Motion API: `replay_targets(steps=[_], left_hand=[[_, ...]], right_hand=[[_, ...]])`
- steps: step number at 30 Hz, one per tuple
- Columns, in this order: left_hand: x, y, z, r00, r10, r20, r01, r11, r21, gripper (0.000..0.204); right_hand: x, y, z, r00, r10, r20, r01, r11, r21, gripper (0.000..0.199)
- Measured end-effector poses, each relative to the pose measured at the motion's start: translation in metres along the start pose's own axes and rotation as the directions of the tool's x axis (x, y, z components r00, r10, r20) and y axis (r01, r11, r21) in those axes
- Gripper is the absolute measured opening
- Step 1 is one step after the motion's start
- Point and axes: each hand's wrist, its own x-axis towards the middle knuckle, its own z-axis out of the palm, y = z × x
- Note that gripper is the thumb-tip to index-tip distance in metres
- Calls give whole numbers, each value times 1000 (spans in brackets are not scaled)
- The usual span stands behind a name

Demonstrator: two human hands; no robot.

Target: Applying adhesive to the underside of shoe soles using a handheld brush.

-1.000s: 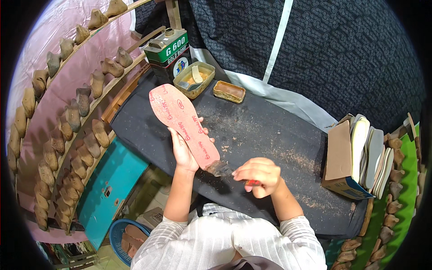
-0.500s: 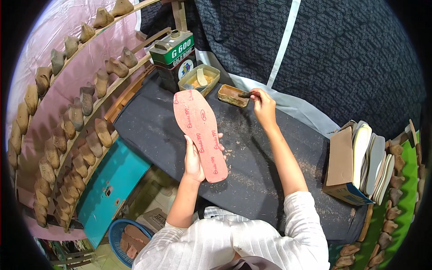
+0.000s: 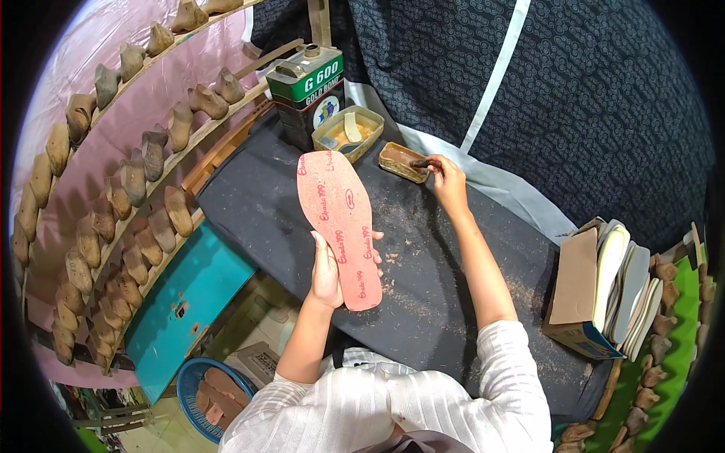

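Note:
My left hand (image 3: 330, 270) holds a long pink-red insole board (image 3: 337, 220) by its near end, flat side up, over the dark work surface (image 3: 453, 279). My right hand (image 3: 447, 180) is stretched out to a small rectangular tin of glue (image 3: 400, 161) at the far side and grips a brush (image 3: 421, 162) whose tip is in the tin. A second, larger open tin (image 3: 349, 133) with a spatula in it stands just left of it, in front of a green and white glue can (image 3: 306, 90).
Slanted pink racks on the left carry several wooden shoe lasts (image 3: 143, 172). A cardboard box of stacked insoles (image 3: 604, 291) stands at the right edge of the table. Below left are a teal cabinet (image 3: 185, 302) and a blue basket (image 3: 208, 396). Dark patterned cloth hangs behind.
My right hand went from the table's near edge out to the small glue tin and stays there with the brush. The insole was lifted and turned more upright in my left hand.

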Motion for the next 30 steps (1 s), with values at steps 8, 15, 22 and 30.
replay_targets(steps=[8,15,22,30], left_hand=[[2,-3,2,999,-28,-22,30,995,100,82],[-1,-7,4,998,-57,-2,57,986,157,80],[-3,1,6,1000,-24,14,22,994,107,74],[-10,2,8,995,-46,94,28,983,181,76]], right_hand=[[2,-91,-19,956,-31,-292,65,992,110,22],[-11,-181,-40,864,-483,-143,503,835,221,13],[-24,-196,-52,797,-601,57,562,772,297,20],[-18,-206,-47,744,-667,-38,660,725,197,28]])
